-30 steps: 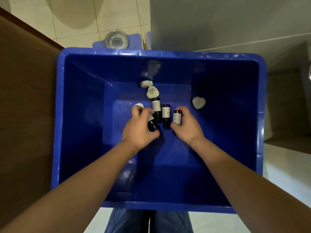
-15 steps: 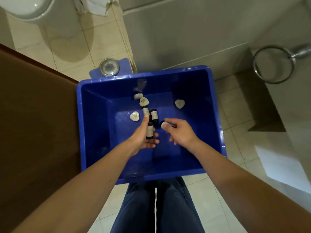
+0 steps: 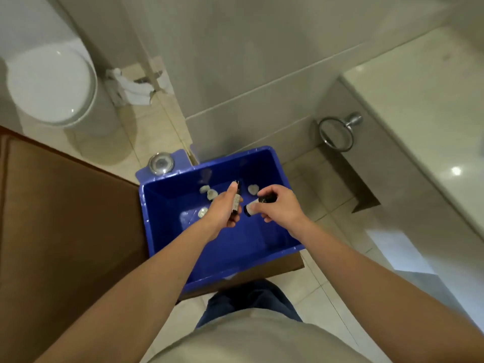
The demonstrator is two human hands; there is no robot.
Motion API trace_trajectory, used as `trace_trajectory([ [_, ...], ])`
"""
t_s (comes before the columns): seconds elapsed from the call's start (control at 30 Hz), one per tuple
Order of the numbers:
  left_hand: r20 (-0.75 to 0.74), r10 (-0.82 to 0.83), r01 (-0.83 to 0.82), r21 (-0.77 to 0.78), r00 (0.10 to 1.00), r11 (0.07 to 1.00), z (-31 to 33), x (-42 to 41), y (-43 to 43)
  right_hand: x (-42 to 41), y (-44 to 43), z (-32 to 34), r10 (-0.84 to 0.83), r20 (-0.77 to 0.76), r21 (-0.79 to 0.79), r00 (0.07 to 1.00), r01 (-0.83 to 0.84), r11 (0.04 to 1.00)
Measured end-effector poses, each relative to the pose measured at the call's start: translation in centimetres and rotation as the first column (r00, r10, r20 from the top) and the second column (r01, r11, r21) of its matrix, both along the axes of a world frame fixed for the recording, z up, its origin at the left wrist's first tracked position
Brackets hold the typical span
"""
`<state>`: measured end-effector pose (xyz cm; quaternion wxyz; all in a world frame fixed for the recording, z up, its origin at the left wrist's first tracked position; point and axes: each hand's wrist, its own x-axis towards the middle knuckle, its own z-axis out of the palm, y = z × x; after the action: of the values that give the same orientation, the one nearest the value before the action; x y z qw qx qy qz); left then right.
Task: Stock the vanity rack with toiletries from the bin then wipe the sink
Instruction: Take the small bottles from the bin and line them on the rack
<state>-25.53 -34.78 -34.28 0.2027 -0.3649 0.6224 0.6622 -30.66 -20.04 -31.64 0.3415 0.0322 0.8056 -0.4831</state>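
Head camera view, looking straight down in a tiled bathroom. Both bare forearms reach forward over a deep blue plastic bin (image 3: 162, 221), which sits below the person, with a brown board showing under its near edge.

The left hand (image 3: 222, 210) is raised above the bin, with fingers curled round a small dark bottle with a white label (image 3: 236, 203). This bottle points away from the person, its dark cap clear of the fingertips. The right hand (image 3: 281, 205), just beside the left, pinches a second small dark bottle with a pale label (image 3: 252, 207) between thumb and fingers. That bottle lies sideways, one end pointing toward the left hand. The two bottles are near each other but apart.

Down on the bin floor lie pale heart-shaped soaps: one (image 3: 253, 189) between the two hands, another (image 3: 211, 194) just left of the left hand, and a third (image 3: 202, 212) nearer the person.

A wide brown wooden surface (image 3: 65, 218) fills the left side. A white toilet (image 3: 49, 85) stands at upper left, and a round metal disc (image 3: 161, 163) lies on a blue lid just beyond the bin. A chrome towel ring (image 3: 336, 133) hangs on the wall at right, below a pale glossy countertop (image 3: 419, 100). Dark blue trousers (image 3: 251, 297) show below the bin.
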Motion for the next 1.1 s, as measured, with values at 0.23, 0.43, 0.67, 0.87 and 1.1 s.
trace_trajectory([
  [0.23, -0.148, -0.169, 0.157, -0.087, 0.975, 0.984, 4.8, -2.5, 0.9, 0.3, 2.1, 4.9, -0.191, -0.008, -0.128, 0.982, 0.188, 0.974],
  [0.43, -0.241, -0.279, 0.267, -0.084, 0.929, 0.96, 8.5, -5.3, 4.2, -0.6, 5.8, 8.2, -0.274, 0.027, -0.18, 0.961, 0.275, 0.945],
  [0.67, -0.312, -0.431, 0.418, -0.11, 0.847, 0.902, 11.8, -7.8, 10.2, -0.5, 12.6, 11.3, -0.387, 0.009, -0.277, 0.922, 0.374, 0.885],
  [0.87, -0.366, -0.522, 0.527, -0.095, 0.771, 0.845, 14.3, -8.3, 18.4, 0.7, 20.1, 13.6, -0.529, 0.043, -0.389, 0.847, 0.502, 0.772],
  [1.1, -0.379, -0.535, 0.601, 0.074, 0.755, 0.796, 16.0, -7.1, 30.4, 3.8, 30.7, 16.0, -0.684, -0.013, -0.423, 0.729, 0.616, 0.665],
])
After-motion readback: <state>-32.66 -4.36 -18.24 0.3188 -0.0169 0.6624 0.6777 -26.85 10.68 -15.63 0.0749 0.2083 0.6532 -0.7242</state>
